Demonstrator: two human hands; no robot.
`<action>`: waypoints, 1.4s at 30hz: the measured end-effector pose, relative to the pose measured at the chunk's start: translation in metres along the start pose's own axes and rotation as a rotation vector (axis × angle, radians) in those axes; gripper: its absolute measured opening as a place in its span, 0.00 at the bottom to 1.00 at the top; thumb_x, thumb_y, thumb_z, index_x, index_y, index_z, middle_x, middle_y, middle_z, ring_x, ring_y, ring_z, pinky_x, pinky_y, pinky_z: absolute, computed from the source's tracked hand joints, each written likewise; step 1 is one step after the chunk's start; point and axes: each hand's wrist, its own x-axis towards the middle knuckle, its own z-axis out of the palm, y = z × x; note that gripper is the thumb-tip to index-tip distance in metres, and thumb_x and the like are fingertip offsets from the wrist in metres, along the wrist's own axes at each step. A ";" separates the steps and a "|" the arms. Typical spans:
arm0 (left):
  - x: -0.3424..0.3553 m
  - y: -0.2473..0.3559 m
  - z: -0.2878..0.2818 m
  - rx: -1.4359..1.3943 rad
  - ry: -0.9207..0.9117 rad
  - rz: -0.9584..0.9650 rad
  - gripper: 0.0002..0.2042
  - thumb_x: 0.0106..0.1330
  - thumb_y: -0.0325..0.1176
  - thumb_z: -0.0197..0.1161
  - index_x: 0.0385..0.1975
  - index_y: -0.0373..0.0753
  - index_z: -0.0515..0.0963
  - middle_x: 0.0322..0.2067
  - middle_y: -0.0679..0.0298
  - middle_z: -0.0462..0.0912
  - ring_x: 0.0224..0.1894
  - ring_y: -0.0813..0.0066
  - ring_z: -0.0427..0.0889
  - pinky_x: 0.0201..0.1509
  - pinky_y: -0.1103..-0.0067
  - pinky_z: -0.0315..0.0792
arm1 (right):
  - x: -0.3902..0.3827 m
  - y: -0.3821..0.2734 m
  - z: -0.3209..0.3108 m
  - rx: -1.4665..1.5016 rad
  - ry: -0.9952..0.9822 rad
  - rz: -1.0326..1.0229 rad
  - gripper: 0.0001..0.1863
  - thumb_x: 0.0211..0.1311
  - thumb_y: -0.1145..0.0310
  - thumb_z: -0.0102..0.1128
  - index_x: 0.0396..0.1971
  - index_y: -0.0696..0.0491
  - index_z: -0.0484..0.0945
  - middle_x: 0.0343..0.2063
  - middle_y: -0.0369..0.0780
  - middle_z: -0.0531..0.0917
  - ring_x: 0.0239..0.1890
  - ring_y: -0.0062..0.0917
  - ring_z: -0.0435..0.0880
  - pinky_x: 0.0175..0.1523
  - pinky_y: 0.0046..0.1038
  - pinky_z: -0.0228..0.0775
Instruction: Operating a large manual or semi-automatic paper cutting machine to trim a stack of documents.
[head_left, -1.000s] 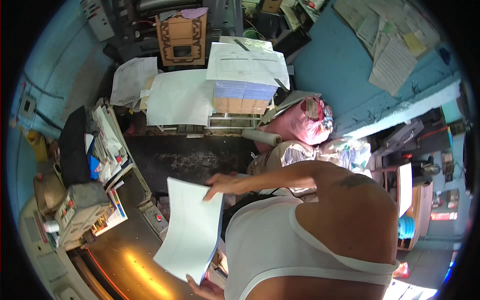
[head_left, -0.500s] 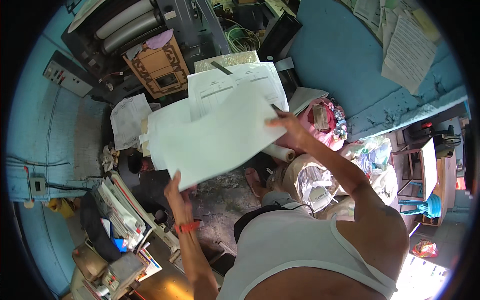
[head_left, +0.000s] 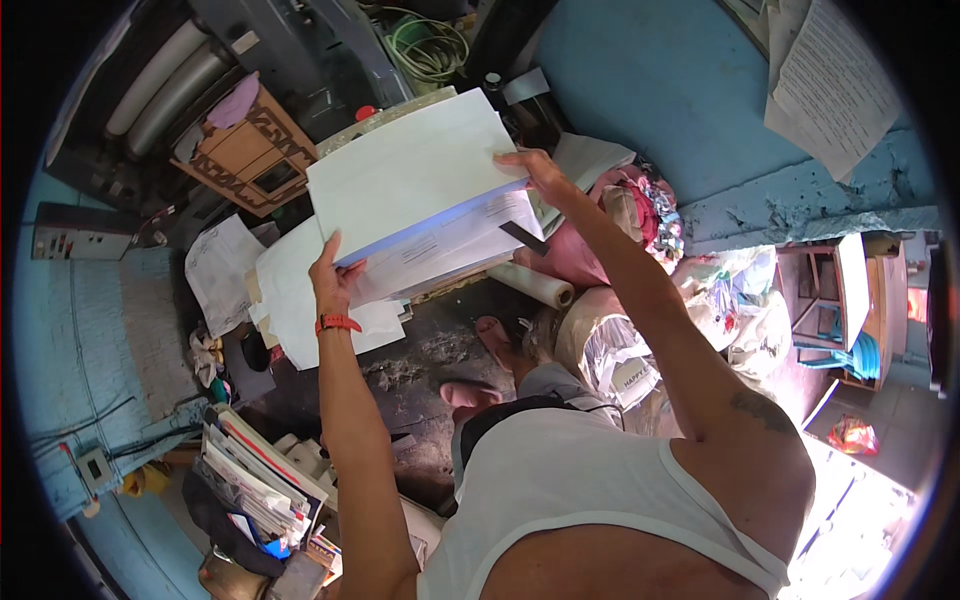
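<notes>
A wide white sheet of paper [head_left: 415, 170] is stretched between both hands, blank on top, with a bluish band along its near edge. I cannot tell whether it is one sheet or several. My left hand [head_left: 333, 275], below a red wristband [head_left: 338, 323], grips its near left corner. At the right edge, my right hand [head_left: 545, 178] pinches the paper between thumb and fingers. Beneath it lies a pile of printed sheets [head_left: 480, 228], partly hidden. A dark flat strip [head_left: 524, 237] rests at the pile's right side.
More white sheets [head_left: 295, 290] lie to the left of the pile. A paper roll [head_left: 535, 284] and bulging plastic bags [head_left: 605, 350] are at the right. Behind on the left stand a machine with grey rollers [head_left: 165, 85] and a brown cut-out panel [head_left: 255, 150]. Stacked papers [head_left: 255, 480] stand lower left.
The paper has moved away from me and up over the printed pile, levelling out. Both hands moved with it, still gripping. The dark strip now lies farther right and nearer. The view has shifted.
</notes>
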 end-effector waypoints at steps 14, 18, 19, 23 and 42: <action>0.005 0.008 -0.010 0.095 -0.158 -0.024 0.24 0.57 0.48 0.72 0.42 0.34 0.78 0.33 0.56 0.84 0.28 0.66 0.86 0.29 0.78 0.80 | -0.132 0.042 0.039 -0.795 0.429 0.216 0.19 0.61 0.52 0.64 0.31 0.56 0.83 0.23 0.44 0.82 0.26 0.33 0.82 0.35 0.34 0.74; 0.006 0.006 -0.013 0.101 -0.161 -0.046 0.24 0.56 0.49 0.72 0.43 0.35 0.78 0.32 0.56 0.84 0.27 0.67 0.86 0.29 0.78 0.79 | -0.174 0.041 0.021 -0.471 0.295 0.140 0.19 0.63 0.56 0.61 0.21 0.57 0.80 0.18 0.35 0.77 0.23 0.19 0.75 0.31 0.27 0.67; 0.007 0.005 -0.013 0.126 -0.137 -0.060 0.24 0.56 0.49 0.72 0.43 0.36 0.78 0.32 0.56 0.84 0.27 0.67 0.86 0.28 0.78 0.78 | -0.192 0.039 0.008 -0.750 0.240 0.161 0.16 0.64 0.59 0.61 0.23 0.57 0.80 0.18 0.32 0.76 0.23 0.16 0.73 0.31 0.24 0.65; 0.007 0.006 -0.015 0.108 -0.179 -0.040 0.26 0.57 0.51 0.71 0.43 0.33 0.77 0.33 0.54 0.84 0.30 0.66 0.86 0.30 0.78 0.79 | -0.322 0.051 -0.039 -0.394 0.262 0.289 0.16 0.61 0.59 0.59 0.20 0.54 0.80 0.19 0.32 0.75 0.23 0.18 0.73 0.33 0.24 0.65; 0.009 0.009 -0.011 0.053 -0.200 -0.055 0.22 0.60 0.45 0.70 0.44 0.32 0.75 0.34 0.52 0.83 0.28 0.61 0.85 0.27 0.78 0.78 | -0.265 0.076 0.008 0.357 0.726 -0.205 0.05 0.63 0.74 0.56 0.37 0.56 0.75 0.26 0.36 0.74 0.30 0.26 0.77 0.41 0.33 0.77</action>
